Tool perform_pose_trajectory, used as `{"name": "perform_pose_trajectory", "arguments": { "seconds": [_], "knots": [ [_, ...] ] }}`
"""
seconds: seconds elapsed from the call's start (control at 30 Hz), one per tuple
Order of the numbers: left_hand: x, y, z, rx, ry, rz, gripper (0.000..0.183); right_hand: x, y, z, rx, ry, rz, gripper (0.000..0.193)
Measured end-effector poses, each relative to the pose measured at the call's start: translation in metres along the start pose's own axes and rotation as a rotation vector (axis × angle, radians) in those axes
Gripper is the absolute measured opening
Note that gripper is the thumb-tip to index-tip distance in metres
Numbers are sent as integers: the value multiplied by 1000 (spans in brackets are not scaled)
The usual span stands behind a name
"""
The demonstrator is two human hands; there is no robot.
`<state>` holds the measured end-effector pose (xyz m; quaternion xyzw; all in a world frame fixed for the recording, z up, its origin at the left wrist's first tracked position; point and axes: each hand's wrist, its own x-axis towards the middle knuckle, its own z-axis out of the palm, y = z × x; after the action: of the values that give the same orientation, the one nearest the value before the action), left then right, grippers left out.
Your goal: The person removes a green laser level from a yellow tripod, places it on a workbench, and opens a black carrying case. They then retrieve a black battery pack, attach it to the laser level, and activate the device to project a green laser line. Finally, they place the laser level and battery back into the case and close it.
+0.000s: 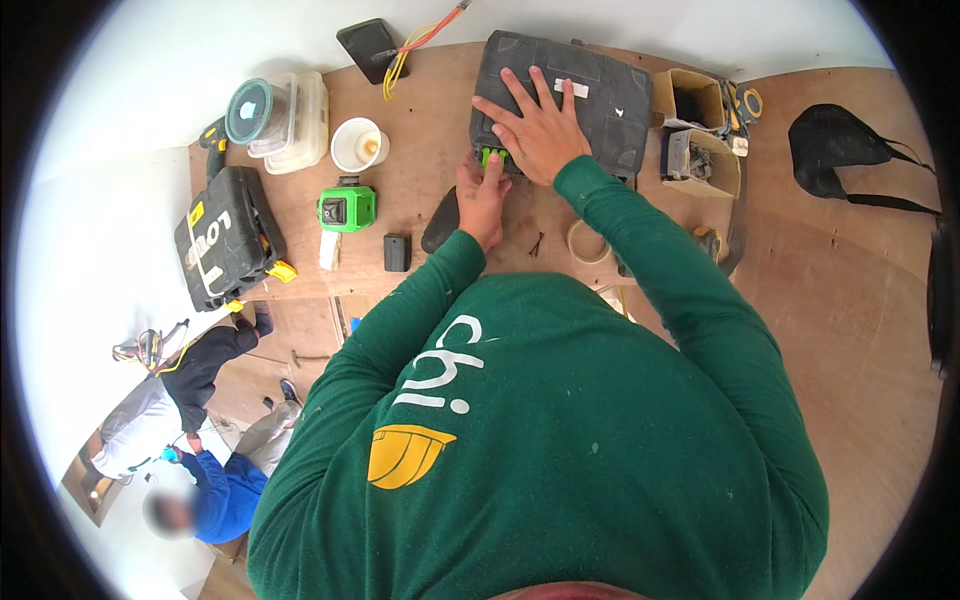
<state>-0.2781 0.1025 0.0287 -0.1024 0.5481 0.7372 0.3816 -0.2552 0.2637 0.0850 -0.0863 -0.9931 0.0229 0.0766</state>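
A black hard case (612, 128) lies on the wooden table at the far middle, its lid down. My right hand (545, 132) rests flat on the lid with its fingers spread. At the case's near left corner sits a green latch (493, 157). My left hand (480, 205) grips this latch, thumb on top; its other fingers are partly hidden. Beneath my left wrist lies a dark rounded pouch (440, 222). To the left stand a green laser level (347, 207) and a black battery pack (397, 252).
A white tub (359, 146), clear plastic containers (306, 120) and a black toolbox (228, 240) stand left. Small cardboard boxes (690, 100) flank the case's right side. A tape ring (588, 241) lies near my right forearm. A black bag (840, 150) is far right. Other people work at lower left.
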Motion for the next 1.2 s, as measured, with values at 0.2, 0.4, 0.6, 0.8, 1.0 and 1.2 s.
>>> {"name": "perform_pose_trajectory", "arguments": {
  "seconds": [0.2,0.4,0.6,0.8,1.0,1.2],
  "knots": [
    [-11,6,0,-59,6,-85,70,-5,-5,-3,1,-2,-5,51],
    [-5,-5,-17,-205,-110,-273,42,-5,-8,-4,-2,-18,-9,52],
    [-8,4,-1,-189,-63,-253,32,-2,0,0,3,-9,-36,56],
    [1,-11,-5,-386,-157,-230,25,22,18,-51,-43,-302,-304,103],
    [0,-27,3,-447,-92,-149,29,28,8,-31,-84,-349,-318,122],
    [2,-22,17,-445,52,-79,44,32,10,-28,-67,-325,-324,120]
  ]
}}
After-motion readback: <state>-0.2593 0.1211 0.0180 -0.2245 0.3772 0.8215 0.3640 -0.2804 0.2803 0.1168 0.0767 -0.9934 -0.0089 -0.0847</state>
